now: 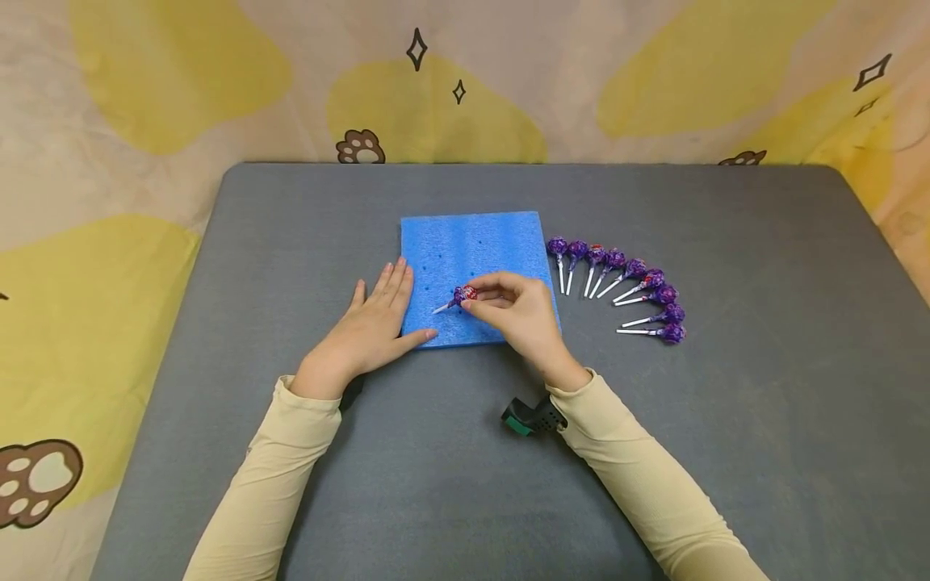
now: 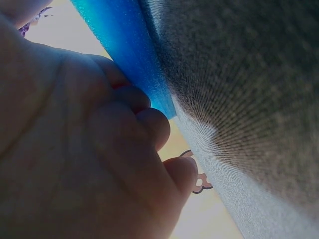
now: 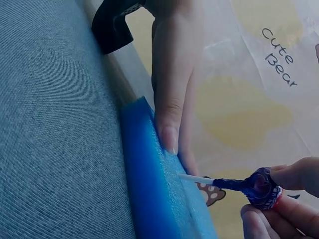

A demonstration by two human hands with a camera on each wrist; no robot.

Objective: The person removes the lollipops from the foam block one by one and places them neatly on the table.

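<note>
My right hand pinches a lollipop by its purple-wrapped head, over a blue foam board. In the right wrist view the white stick of the lollipop points at the board's face, its tip right at the surface. Small dark holes dot the board. My left hand rests at the board's left edge with straight fingers, thumb lying over the near left corner. In the left wrist view, the fingers of the left hand lie along the foam's side.
To the right of the board, several purple-wrapped lollipops lie in a curved row on the grey table, sticks pointing inward. A black and green wrist device sits under the right wrist. A patterned cloth hangs behind the table.
</note>
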